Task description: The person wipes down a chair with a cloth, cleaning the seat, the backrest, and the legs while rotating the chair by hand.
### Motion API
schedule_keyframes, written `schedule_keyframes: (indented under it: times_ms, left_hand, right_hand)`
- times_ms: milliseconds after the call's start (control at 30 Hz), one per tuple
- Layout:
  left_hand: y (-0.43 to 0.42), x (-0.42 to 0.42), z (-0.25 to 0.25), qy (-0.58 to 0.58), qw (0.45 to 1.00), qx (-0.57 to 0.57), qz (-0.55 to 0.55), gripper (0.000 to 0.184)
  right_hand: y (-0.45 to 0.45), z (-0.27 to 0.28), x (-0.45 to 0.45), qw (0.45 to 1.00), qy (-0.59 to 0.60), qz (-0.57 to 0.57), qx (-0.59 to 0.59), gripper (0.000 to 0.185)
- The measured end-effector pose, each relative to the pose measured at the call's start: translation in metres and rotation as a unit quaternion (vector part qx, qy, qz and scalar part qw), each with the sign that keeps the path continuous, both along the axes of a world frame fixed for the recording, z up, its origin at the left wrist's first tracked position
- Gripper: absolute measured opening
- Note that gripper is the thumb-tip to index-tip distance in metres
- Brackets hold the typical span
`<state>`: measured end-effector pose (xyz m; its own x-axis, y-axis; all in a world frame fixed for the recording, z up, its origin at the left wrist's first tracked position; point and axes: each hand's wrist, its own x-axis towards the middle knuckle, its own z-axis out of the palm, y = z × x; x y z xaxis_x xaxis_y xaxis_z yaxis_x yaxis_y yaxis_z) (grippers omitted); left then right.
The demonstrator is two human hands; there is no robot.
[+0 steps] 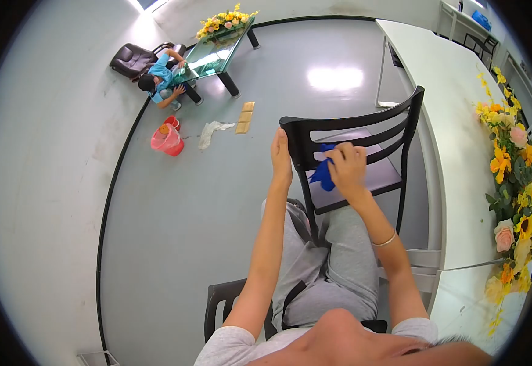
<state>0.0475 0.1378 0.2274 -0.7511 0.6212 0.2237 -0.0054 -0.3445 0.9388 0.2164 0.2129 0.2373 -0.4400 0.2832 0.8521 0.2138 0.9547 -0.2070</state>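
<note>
A black chair [304,137] with a slatted back and a pale purple seat stands in front of my knees, its back toward me. Against the left edge of the chair's backrest is my left hand [281,157], seen edge-on; it grips that edge, and part of its fingers is hidden. My right hand [348,168] is closed on a bunched blue cloth [323,177] and presses it to the lower slats of the backrest. Part of the cloth hangs below the fingers, in front of the seat.
A white table [455,140] bearing a flower garland [510,177] runs along the right. At the far left, another person [161,76] crouches by a glass table [217,56]. Near them are a red bucket [167,141], a white cloth [210,132] and a tan folded piece [245,117] on the floor.
</note>
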Motion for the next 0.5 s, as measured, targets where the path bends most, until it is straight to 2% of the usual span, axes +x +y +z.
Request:
schedule_keyframes:
  times_ms: [100, 167, 233, 333, 500]
  left_hand:
    - [-0.001, 0.0, 0.0, 0.008, 1.0, 0.008, -0.006, 0.051]
    - [-0.002, -0.001, -0.001, 0.008, 1.0, -0.029, -0.008, 0.052]
    - [0.0, 0.012, 0.01, 0.018, 1.0, -0.006, 0.019, 0.053]
    - [0.004, 0.019, 0.014, 0.025, 0.998, 0.018, 0.054, 0.052]
    - [0.005, 0.017, 0.008, 0.02, 0.999, 0.024, 0.036, 0.05]
  right_hand:
    - [0.021, -0.004, 0.031, 0.998, 0.005, -0.06, 0.007, 0.03]
    - [0.039, -0.007, 0.051, 0.995, 0.014, -0.097, -0.006, 0.029]
    - [0.06, -0.013, 0.069, 0.99, 0.035, -0.135, -0.037, 0.027]
    - [0.084, -0.006, 0.082, 0.976, 0.101, -0.163, -0.105, 0.024]
    - [0.077, 0.002, 0.076, 0.972, 0.118, -0.171, -0.114, 0.025]
